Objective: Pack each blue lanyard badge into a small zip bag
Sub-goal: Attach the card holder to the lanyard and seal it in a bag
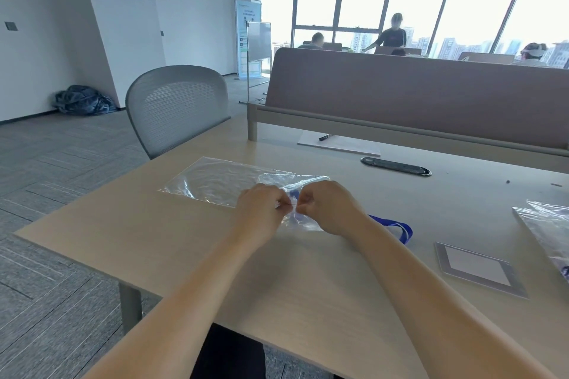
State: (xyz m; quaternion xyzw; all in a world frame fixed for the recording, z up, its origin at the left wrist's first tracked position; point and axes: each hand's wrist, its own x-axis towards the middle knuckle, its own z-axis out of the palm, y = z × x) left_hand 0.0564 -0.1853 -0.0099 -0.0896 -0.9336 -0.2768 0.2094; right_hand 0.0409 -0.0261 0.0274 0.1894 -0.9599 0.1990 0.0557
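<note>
Head view: the left hand [258, 209] and right hand [329, 206] meet mid-bench [154, 240], their fingers [278, 197] curled and pinching the mouth of the small zip bag [303, 223]. The blue lanyard [294, 194] shows through the film. The bag looks light, thin and slippery and the strap limp, so the stiffer zip strip seems the best hold.

On the table [123, 240], a large bag [215, 181] is laid at 11 o'clock of the small zip bag [303, 221], a lanyard [397, 223] at 3.
</note>
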